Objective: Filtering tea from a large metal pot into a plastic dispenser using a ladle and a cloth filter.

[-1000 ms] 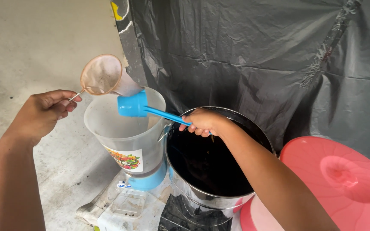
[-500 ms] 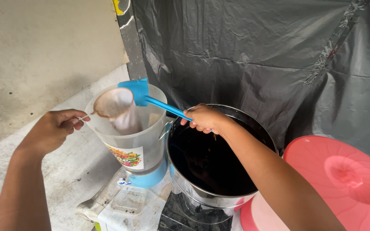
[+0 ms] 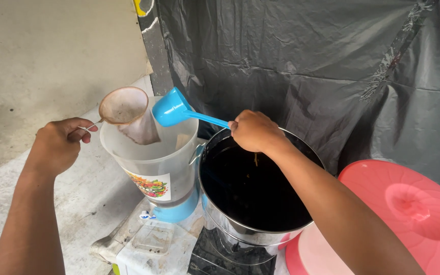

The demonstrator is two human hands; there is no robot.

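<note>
A: While the left hand (image 3: 59, 145) pinches the thin wire handle of the round cloth strainer with a stained fabric bag (image 3: 127, 114), fingers closed tight on it, where does the strainer sit?

B: Right over the mouth of the translucent plastic jug with a blue base (image 3: 151, 163), bag hanging down inside the rim, ring tilted a bit toward the camera.

A: Right hand (image 3: 253, 131)?

B: Fist closed round the far end of the blue plastic ladle (image 3: 175, 109). Ladle's long axis runs left from that hand, bowl up at the jug's rim, just beside the strainer, touching or nearly, can't tell which.

A: So the strainer lies left of the ladle bowl, and the left hand is nearer it?

B: Yes. Right hand hovers above the shiny steel pot of dark liquid (image 3: 255, 191), which stands touching the jug's right side.

A: Surface, room?

B: Jug and pot rest on a cluttered low worktop (image 3: 154, 249). Pink round plastic lid (image 3: 408, 214) lower right. Black plastic sheeting (image 3: 306, 61) behind, grey concrete wall (image 3: 42, 56) at left.
</note>
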